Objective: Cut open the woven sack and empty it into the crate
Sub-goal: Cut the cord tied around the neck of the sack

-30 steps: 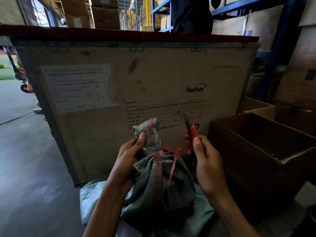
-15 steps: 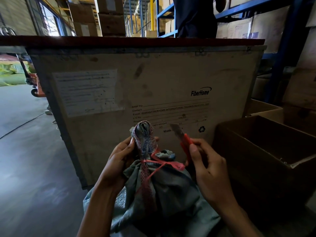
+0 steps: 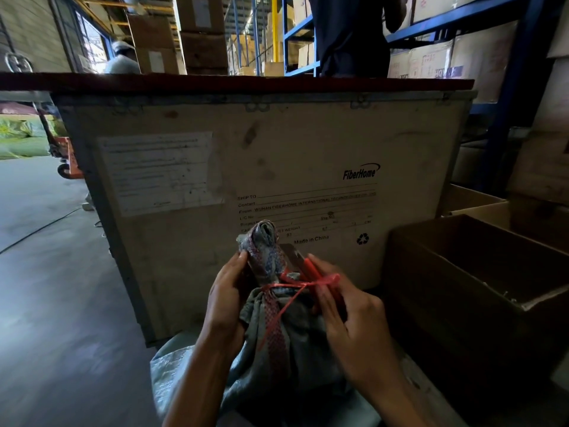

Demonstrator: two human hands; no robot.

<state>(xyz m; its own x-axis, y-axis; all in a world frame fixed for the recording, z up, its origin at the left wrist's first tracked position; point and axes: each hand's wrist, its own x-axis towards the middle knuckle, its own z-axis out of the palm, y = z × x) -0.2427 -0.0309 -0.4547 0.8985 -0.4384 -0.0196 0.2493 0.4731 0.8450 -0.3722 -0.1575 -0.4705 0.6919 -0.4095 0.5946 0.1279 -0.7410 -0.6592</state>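
A grey-green woven sack (image 3: 295, 343) with a red-patterned stripe stands in front of me, its neck bunched and tied with a red plastic string (image 3: 303, 285). My left hand (image 3: 226, 300) grips the neck just below the tied top. In my right hand (image 3: 351, 322) is a red-handled utility knife (image 3: 303, 263), its blade against the neck beside the knot; the string's loop stretches over my right fingers. A large wooden crate (image 3: 215, 167) with a red-topped rim stands right behind the sack.
An open cardboard box (image 3: 480, 272) sits on the floor at my right, with more boxes and blue shelving (image 3: 505, 97) behind it. A person (image 3: 351, 35) stands beyond the crate. Another person and an orange pallet jack (image 3: 69, 161) are at far left. Bare concrete floor lies to the left.
The knife has come down from beside the sack's top to the neck at the knot. The red string is now pulled taut to the right over my right fingers.
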